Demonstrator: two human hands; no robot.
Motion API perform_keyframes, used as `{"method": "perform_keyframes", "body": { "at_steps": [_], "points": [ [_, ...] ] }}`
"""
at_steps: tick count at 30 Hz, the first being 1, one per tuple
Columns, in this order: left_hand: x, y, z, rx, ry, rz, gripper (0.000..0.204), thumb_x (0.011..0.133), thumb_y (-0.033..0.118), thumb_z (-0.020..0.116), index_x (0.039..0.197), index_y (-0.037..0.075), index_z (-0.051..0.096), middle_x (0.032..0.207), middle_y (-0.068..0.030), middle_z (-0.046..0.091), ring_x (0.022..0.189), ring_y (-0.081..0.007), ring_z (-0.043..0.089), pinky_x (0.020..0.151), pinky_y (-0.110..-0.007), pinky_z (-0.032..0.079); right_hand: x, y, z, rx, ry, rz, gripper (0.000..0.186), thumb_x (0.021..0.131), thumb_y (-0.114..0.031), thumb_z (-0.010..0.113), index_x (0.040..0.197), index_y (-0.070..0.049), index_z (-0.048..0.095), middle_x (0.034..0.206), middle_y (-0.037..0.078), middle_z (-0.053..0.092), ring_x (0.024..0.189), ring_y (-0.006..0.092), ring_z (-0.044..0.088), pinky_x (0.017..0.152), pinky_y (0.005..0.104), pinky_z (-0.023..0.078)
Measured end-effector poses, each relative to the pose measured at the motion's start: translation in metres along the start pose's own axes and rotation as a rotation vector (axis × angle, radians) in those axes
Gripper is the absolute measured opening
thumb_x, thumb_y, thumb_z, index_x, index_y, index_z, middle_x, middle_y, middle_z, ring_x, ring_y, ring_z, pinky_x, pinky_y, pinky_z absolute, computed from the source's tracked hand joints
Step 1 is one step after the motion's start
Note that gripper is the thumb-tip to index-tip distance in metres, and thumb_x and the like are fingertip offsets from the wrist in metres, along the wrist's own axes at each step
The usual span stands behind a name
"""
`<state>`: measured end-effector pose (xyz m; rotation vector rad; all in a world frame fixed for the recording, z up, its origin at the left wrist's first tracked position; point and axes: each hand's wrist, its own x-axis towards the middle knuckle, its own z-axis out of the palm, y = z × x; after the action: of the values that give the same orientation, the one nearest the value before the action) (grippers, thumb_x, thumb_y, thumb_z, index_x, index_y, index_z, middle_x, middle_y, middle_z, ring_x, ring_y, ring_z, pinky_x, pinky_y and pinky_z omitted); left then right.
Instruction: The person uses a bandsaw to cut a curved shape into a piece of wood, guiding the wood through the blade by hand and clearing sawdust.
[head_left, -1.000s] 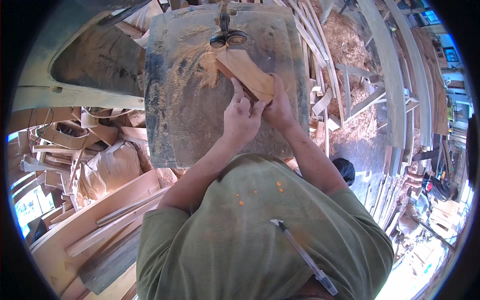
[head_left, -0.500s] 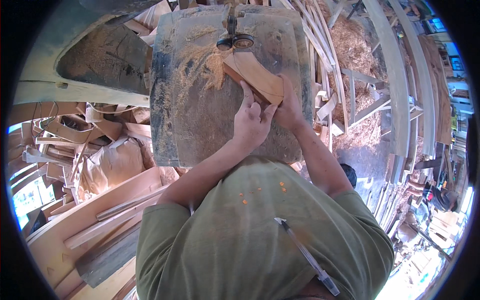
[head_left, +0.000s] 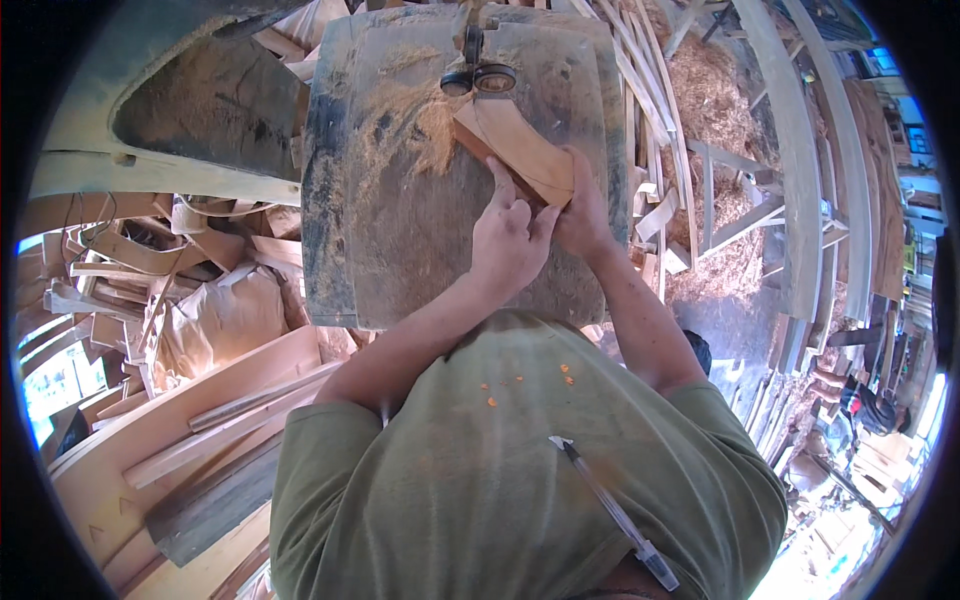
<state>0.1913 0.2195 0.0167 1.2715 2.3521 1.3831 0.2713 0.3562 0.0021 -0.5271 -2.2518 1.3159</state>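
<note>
A curved block of reddish wood (head_left: pixel 515 150) lies on the dusty metal saw table (head_left: pixel 400 230), its far end at the blade guide rollers (head_left: pixel 480 78). My left hand (head_left: pixel 508 238) presses on the block's near end with fingers bent and the forefinger stretched along it. My right hand (head_left: pixel 585 210) grips the block's right near edge. Sawdust (head_left: pixel 425 120) is heaped left of the block, beside the blade.
Planks and curved wooden offcuts (head_left: pixel 130 260) are piled at the left, with long boards (head_left: pixel 230 420) below them. Wooden slats (head_left: pixel 640 110) and shavings (head_left: pixel 730 200) lie right of the table. A pen (head_left: pixel 610 515) is clipped on my green shirt.
The wooden block has moved further toward the blade guide, and both hands have followed it forward. More of the block now sits beside the rollers.
</note>
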Motion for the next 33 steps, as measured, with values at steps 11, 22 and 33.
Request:
{"method": "perform_keyframes", "body": {
  "at_steps": [11, 22, 33],
  "points": [
    [0.002, -0.006, 0.004, -0.032, 0.094, 0.077, 0.04, 0.088, 0.023, 0.079, 0.075, -0.004, 0.054, 0.148, -0.0453, 0.041, 0.082, -0.047, 0.071, 0.067, -0.047, 0.06, 0.004, -0.016, 0.0, -0.034, 0.036, -0.03, 0.058, 0.085, -0.017, 0.085, 0.128, 0.0, 0.05, 0.119, 0.019, 0.07, 0.107, 0.0314, 0.072, 0.087, 0.0415, 0.057],
    [0.001, -0.006, -0.005, -0.071, 0.023, 0.024, 0.039, 0.088, 0.022, 0.077, 0.073, -0.005, 0.054, 0.145, -0.0505, 0.038, 0.09, -0.0508, 0.07, 0.074, -0.047, 0.061, 0.003, -0.007, 0.006, -0.049, 0.06, -0.069, 0.063, 0.083, -0.016, 0.087, 0.13, 0.001, 0.049, 0.117, 0.02, 0.071, 0.104, 0.0326, 0.073, 0.086, 0.0423, 0.058],
    [0.0, -0.007, -0.006, -0.063, -0.043, -0.048, 0.042, 0.092, 0.024, 0.075, 0.083, -0.013, 0.059, 0.153, -0.0456, 0.035, 0.099, -0.0467, 0.071, 0.074, -0.044, 0.061, -0.002, -0.012, 0.007, -0.039, 0.036, 0.057, 0.081, 0.079, -0.013, 0.082, 0.143, 0.006, 0.037, 0.125, 0.024, 0.064, 0.119, 0.0375, 0.066, 0.099, 0.0434, 0.053]
  ]
}}
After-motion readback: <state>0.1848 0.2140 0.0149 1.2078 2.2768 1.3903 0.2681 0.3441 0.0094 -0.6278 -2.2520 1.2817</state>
